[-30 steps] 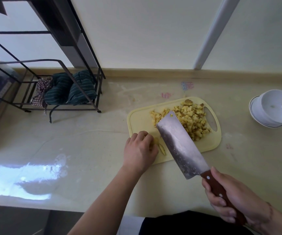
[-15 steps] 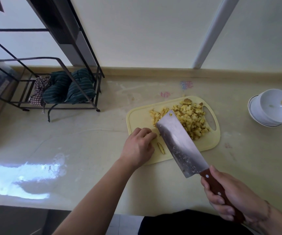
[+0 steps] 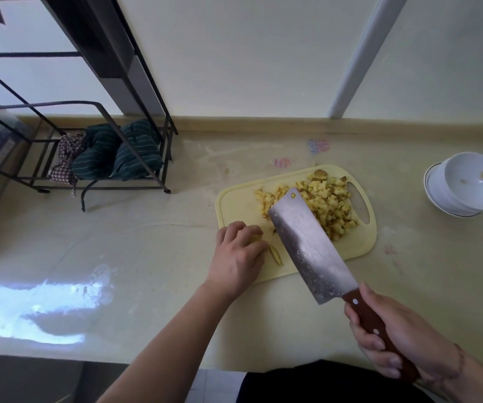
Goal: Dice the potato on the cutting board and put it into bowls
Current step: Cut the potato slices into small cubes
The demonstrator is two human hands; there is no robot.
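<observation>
My left hand (image 3: 239, 254) lay knuckles-up at the near left corner of the pale yellow cutting board (image 3: 234, 199), its fingers curled down over a small piece of potato (image 3: 256, 238) that showed only as a yellow edge between them; how firmly I pinched it I could not tell. Just beside my fingertips a single thin potato strip (image 3: 275, 255) lay flat on the board. My right hand (image 3: 397, 338) was wrapped tight round the reddish wooden handle of the cleaver (image 3: 307, 245), fingers closed underneath and thumb along the top. The broad steel blade slanted up and away from me across the board, its far end with the hanging hole reaching the edge of the diced potato (image 3: 329, 203); whether the edge touched the board I could not make out. The dice sat heaped on the far right part of the board, next to its handle slot. Well off to the right on the table (image 3: 147, 257) stood a stack of white bowls (image 3: 467, 184), the top one tilted and holding only a small yellowish smear. At the far left a black wire rack (image 3: 95, 158) held bundled green striped cloths (image 3: 121, 152) and a checked one.
</observation>
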